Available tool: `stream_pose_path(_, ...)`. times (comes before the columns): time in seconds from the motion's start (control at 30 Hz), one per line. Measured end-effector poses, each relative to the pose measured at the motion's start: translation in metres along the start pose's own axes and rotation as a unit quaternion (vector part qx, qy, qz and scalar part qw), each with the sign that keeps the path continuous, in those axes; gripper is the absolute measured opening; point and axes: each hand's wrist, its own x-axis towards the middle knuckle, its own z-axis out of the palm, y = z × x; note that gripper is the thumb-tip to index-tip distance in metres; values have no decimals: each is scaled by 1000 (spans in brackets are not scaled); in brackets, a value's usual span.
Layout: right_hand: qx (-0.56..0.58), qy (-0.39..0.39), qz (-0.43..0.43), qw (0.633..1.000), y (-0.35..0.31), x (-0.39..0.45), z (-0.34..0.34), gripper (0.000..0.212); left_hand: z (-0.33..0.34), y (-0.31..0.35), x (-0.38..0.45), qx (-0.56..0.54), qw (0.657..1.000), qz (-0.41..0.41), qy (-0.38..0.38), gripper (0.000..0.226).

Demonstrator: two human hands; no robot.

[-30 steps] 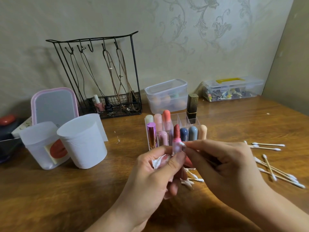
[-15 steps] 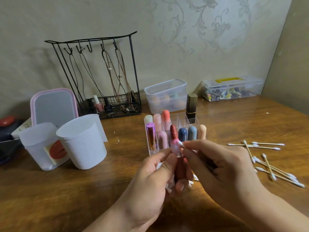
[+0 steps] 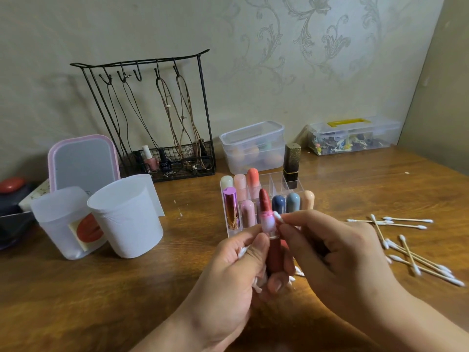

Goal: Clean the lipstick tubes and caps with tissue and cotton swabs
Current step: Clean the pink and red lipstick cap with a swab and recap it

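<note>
No brand name or lettering is reading clearly anywhere; the only marking showing is a sticker with a red lips shape on the left translucent cup at the left of the frame, and any print on it is too blurred to make out.

Just below the centre of the frame, the left hand is rising from the bottom edge with its fingers curling round the lower body of an opened lipstick tube, holding it upright. The thumb is pressing along the tube's left side, and bits of white tissue are poking out between the fingers. The red stick is standing up out of a pale pink collar.

The right hand is coming in from the lower right, its thumb and forefinger pinching a cotton swab close to its tip. The white tip is touching the right side of the pink collar.

Directly behind the hands, a clear organizer is holding capped lipsticks in its compartments, a black and gold one standing tallest at the back. At the right of the frame, loose cotton swabs are lying scattered on the wooden table. A second white cup is standing just beside the stickered one.
</note>
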Motion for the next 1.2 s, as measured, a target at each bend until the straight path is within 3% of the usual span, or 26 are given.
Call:
stream_pose_path(0.5,23,21,-18,999,2,0,0,10,-5,-4,2,-66,996,-2,-63,25)
stream_pose_path(0.93,57,24,-6,998,6,0,0,15,-5,-1,1,-49,995,-18,-86,23)
stream_pose_path(1.2,87,41,-6,995,1,0,-1,11,-3,7,-1,10,999,-12,-33,13)
